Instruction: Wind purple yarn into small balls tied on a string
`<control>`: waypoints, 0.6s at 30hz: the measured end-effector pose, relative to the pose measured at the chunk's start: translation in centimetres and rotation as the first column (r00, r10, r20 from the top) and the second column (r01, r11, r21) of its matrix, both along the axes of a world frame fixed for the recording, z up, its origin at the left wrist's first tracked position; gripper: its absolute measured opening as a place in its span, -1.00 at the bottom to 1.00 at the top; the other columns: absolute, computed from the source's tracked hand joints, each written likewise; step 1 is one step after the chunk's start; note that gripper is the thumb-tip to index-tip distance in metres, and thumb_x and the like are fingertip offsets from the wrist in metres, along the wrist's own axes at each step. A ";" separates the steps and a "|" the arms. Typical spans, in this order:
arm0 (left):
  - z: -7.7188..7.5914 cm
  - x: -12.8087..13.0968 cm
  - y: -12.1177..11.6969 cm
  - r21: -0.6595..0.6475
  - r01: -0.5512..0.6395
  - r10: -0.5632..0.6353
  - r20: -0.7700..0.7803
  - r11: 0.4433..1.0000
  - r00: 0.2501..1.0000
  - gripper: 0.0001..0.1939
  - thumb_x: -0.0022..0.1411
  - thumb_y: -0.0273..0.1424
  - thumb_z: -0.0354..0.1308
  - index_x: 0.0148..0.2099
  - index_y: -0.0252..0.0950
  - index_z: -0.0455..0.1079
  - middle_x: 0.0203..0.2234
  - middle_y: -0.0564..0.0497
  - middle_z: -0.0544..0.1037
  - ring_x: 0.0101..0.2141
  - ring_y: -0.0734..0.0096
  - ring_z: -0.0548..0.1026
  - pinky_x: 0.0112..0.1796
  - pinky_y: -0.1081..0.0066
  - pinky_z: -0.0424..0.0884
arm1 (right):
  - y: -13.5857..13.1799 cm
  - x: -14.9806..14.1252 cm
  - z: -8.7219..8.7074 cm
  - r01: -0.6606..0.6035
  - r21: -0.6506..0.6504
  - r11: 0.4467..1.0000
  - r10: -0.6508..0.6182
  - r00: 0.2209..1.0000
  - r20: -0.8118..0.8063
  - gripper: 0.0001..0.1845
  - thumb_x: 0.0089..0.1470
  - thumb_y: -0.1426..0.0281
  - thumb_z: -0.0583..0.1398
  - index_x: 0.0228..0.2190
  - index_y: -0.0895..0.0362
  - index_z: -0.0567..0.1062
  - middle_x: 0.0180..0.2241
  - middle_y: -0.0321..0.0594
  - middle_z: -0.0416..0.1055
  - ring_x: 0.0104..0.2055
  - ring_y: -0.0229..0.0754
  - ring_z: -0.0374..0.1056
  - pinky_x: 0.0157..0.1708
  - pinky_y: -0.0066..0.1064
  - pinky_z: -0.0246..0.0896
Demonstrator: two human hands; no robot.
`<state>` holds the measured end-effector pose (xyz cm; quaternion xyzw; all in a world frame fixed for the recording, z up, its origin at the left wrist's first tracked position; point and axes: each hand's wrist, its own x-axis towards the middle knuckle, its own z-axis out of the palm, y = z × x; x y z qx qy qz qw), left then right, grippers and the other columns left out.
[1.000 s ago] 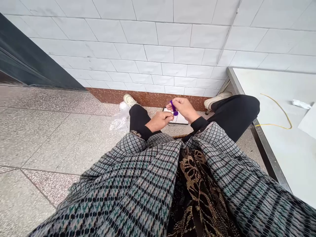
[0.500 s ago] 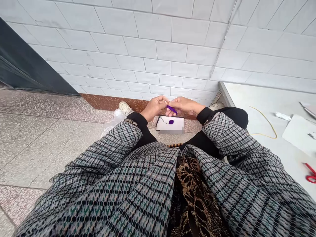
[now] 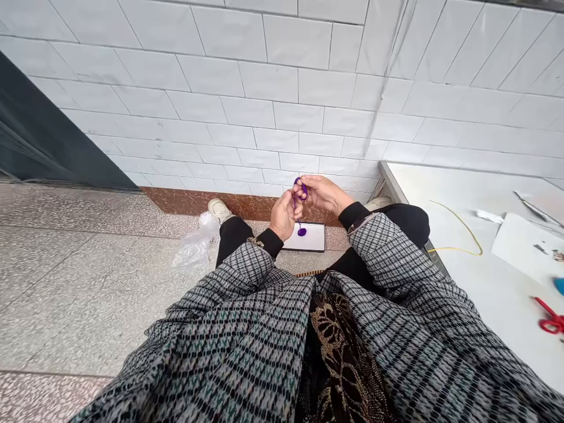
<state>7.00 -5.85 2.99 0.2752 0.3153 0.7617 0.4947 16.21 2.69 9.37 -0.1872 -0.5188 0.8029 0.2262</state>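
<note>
A loop of purple yarn (image 3: 304, 191) is pinched in the fingers of my right hand (image 3: 325, 192), above my lap. My left hand (image 3: 282, 217) is close beside it, lower and to the left, its fingers closed on the yarn strand. From the hands the strand runs down to a small purple yarn ball (image 3: 302, 232). The ball rests in a shallow white box (image 3: 314, 239) with dark edges, between my knees. My left forearm hides part of the box. Whether a thin tool is between the fingers, I cannot make out.
At right stands a white table (image 3: 458, 305) with a yellow cord (image 3: 469, 232), red scissors (image 3: 550, 320) and a white sheet (image 3: 520, 244) bearing small bits. A clear plastic bag (image 3: 194, 249) lies on the floor by my left foot. Ahead is a tiled wall (image 3: 247, 111).
The purple piece has gone from a stretched, slanting strip to an upright loop. My left hand has dropped lower, apart from the right. The view has shifted slightly.
</note>
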 end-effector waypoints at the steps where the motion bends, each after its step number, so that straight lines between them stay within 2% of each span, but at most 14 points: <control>1: 0.1 -0.1 -0.1 -0.008 0.015 -0.015 0.006 1.000 1.000 -0.83 0.27 -0.28 0.18 -0.28 -0.27 0.32 -0.46 0.10 0.38 -0.65 0.67 0.16 -0.66 0.59 -0.01 | 0.0 -0.1 -0.2 0.017 0.001 1.000 -0.017 1.000 0.005 -0.56 0.38 0.63 -0.03 -0.51 0.26 0.43 -0.55 -0.25 0.44 -0.58 -0.40 0.29 -0.52 -0.59 0.23; 5: 0.3 -0.1 -0.2 -0.055 0.052 -0.051 0.024 0.997 0.998 -0.82 0.17 -0.40 0.26 -0.22 -0.25 0.32 -0.42 0.12 0.38 -0.65 0.70 0.16 -0.68 0.61 -0.03 | 0.3 -0.5 -1.0 0.090 0.026 0.996 -0.092 0.995 0.041 -0.57 0.37 0.62 -0.01 -0.53 0.25 0.42 -0.56 -0.27 0.42 -0.59 -0.41 0.23 -0.54 -0.60 0.18; 9: 0.3 -0.3 0.1 -0.087 0.118 -0.111 0.076 0.989 0.991 -0.84 0.18 -0.42 0.25 -0.24 -0.26 0.31 -0.46 0.14 0.35 -0.67 0.73 0.11 -0.70 0.62 -0.07 | 0.3 -0.6 -1.6 0.108 0.075 0.991 -0.109 0.994 0.006 -0.59 0.34 0.58 0.02 -0.54 0.23 0.43 -0.55 -0.28 0.39 -0.58 -0.39 0.19 -0.53 -0.56 0.19; 13: 0.2 -0.8 0.2 -0.139 0.127 -0.122 0.045 0.982 0.991 -0.82 0.21 -0.37 0.26 -0.26 -0.27 0.30 -0.53 0.17 0.28 -0.70 0.75 0.04 -0.72 0.62 -0.11 | -0.3 -0.7 -1.4 0.116 0.121 0.986 -0.121 0.992 0.037 -0.60 0.31 0.57 0.04 -0.56 0.23 0.44 -0.57 -0.30 0.32 -0.56 -0.37 0.16 -0.50 -0.54 0.19; 18: 0.4 -1.5 0.2 -0.160 0.129 -0.131 -0.003 0.979 0.991 -0.80 0.17 -0.39 0.30 -0.23 -0.26 0.32 -0.54 0.18 0.27 -0.70 0.76 0.05 -0.72 0.64 -0.13 | -1.1 -0.9 -1.2 0.210 0.165 0.964 -0.214 0.977 0.009 -0.60 0.29 0.58 0.05 -0.58 0.22 0.41 -0.56 -0.32 0.31 -0.54 -0.39 0.13 -0.46 -0.56 0.12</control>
